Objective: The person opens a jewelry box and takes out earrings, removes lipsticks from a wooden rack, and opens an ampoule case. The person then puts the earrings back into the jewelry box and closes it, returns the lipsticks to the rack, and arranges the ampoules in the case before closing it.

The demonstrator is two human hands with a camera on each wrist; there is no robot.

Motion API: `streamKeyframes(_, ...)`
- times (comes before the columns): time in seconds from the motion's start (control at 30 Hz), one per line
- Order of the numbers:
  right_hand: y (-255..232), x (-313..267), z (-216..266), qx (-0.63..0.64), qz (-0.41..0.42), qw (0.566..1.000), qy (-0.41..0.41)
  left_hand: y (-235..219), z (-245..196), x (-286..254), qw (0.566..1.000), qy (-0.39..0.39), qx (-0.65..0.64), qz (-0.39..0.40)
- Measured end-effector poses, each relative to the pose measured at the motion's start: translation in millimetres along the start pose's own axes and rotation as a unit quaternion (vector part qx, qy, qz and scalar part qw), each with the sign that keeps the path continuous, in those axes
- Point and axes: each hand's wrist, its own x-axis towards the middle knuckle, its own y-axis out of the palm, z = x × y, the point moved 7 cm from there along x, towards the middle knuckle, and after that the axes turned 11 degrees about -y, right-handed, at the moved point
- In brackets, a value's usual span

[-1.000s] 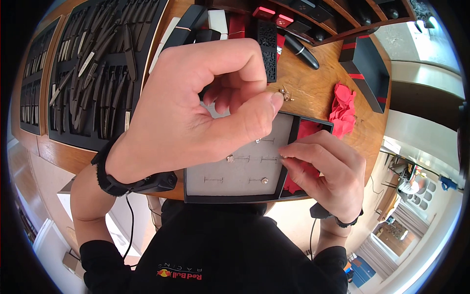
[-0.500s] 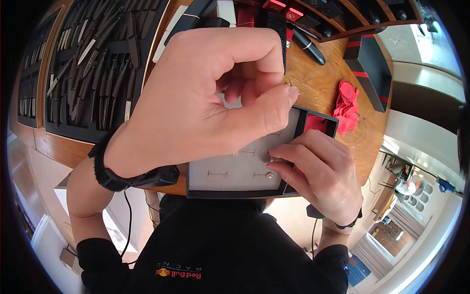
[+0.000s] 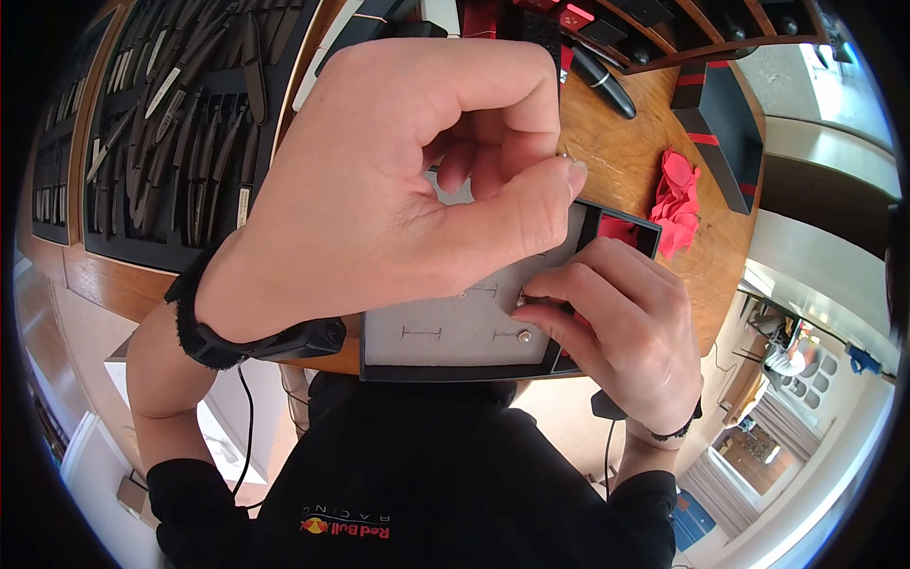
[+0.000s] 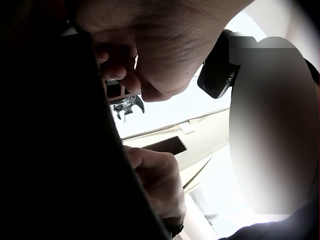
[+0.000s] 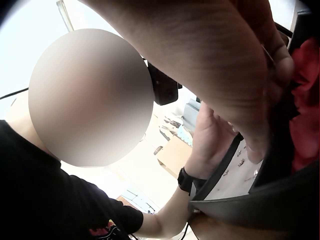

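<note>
In the head view my left hand [image 3: 379, 209] pinches a small metallic piece [image 3: 567, 154] between thumb and forefinger, above the far part of a black box [image 3: 455, 372] with a grey slotted insert [image 3: 455, 351]. Lower right of it, my right hand [image 3: 630, 327] pinches a tiny ornament [image 3: 521, 299] against or just over the insert; contact cannot be told. Near its fingertips a round sparkling stud [image 3: 525, 336] sits at a slot. The left hand hides much of the insert. The right wrist view shows several small pieces [image 5: 241, 162] on the insert.
Trays of dark slim tools [image 3: 204, 123] stand at the left. Red crumpled material [image 3: 676, 204], an open black box with red bands [image 3: 711, 142] and a dark pen-like object [image 3: 604, 81] lie on the wooden table [image 3: 630, 142]. A wooden shelf unit [image 3: 701, 47] is behind.
Within the head view, my right hand has moved left from the box's red side compartment to the insert, still pinching. My left hand appears slightly farther right and up, its piece still pinched.
</note>
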Motion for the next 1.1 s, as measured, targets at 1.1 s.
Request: streamKeyframes(1.1, -8, -8, 0, 0.066, -0.071, 0.995, 0.007, 1, 0, -1, 1.000, 0.004, -0.011, -0.003)
